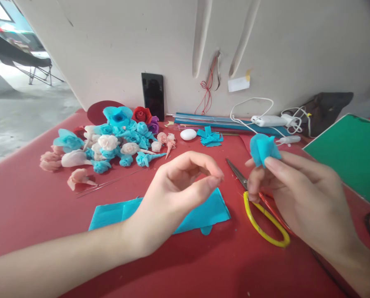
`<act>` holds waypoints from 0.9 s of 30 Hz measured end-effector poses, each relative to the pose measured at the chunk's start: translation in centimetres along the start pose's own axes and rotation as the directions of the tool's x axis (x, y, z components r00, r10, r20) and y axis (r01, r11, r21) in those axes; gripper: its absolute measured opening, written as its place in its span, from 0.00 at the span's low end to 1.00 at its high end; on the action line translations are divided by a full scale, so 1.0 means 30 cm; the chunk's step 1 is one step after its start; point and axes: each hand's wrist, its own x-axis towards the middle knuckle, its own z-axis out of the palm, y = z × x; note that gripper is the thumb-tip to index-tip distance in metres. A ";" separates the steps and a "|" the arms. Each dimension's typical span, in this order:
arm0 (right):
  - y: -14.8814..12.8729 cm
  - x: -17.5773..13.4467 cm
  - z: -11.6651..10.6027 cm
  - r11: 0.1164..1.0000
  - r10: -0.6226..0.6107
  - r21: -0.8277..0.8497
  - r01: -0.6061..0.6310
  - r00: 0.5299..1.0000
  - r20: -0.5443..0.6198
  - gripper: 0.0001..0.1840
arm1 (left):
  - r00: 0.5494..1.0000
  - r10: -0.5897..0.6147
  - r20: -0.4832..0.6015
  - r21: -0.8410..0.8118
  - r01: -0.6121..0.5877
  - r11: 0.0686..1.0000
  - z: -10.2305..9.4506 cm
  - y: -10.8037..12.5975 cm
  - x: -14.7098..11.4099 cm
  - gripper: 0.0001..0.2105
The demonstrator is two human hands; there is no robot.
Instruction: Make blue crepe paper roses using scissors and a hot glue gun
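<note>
My right hand (305, 190) pinches a small blue crepe paper flower (262, 149) between thumb and fingers, with its petals pointing up. To its left, my left hand (185, 186) hovers with thumb tip and fingertips pressed together. Whatever lies in that pinch, if anything, is too small to tell. Below the left hand, partly covered by it, lies a folded strip of blue crepe paper (208, 211). Scissors with yellow and red handles (265, 225) rest on the red table beneath my right hand, which hides part of them.
Blue, white and pink paper flowers (107, 142) are piled at the left, near thin wires (107, 184). A phone (153, 95) leans on the wall. Behind my hands lie a white egg-shaped object (188, 134), blue paper scraps (209, 136) and a white charger (268, 121). A green board (349, 157) stands right.
</note>
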 end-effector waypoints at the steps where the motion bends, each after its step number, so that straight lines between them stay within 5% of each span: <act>1: 0.001 -0.001 -0.002 1.000 -0.001 0.000 0.001 1.000 0.001 0.09 | 1.000 -0.002 -0.001 -0.012 0.002 1.000 -0.001 -0.002 0.001 0.07; 14: 0.005 0.009 0.003 1.000 0.019 0.018 -0.018 1.000 -0.004 0.09 | 1.000 0.009 0.012 0.098 -0.010 0.995 -0.040 -0.028 0.032 0.14; 27: 0.005 0.010 -0.003 0.996 0.049 0.068 -0.053 0.997 0.061 0.09 | 0.999 -0.026 -0.046 0.104 0.030 0.994 -0.050 -0.046 0.052 0.03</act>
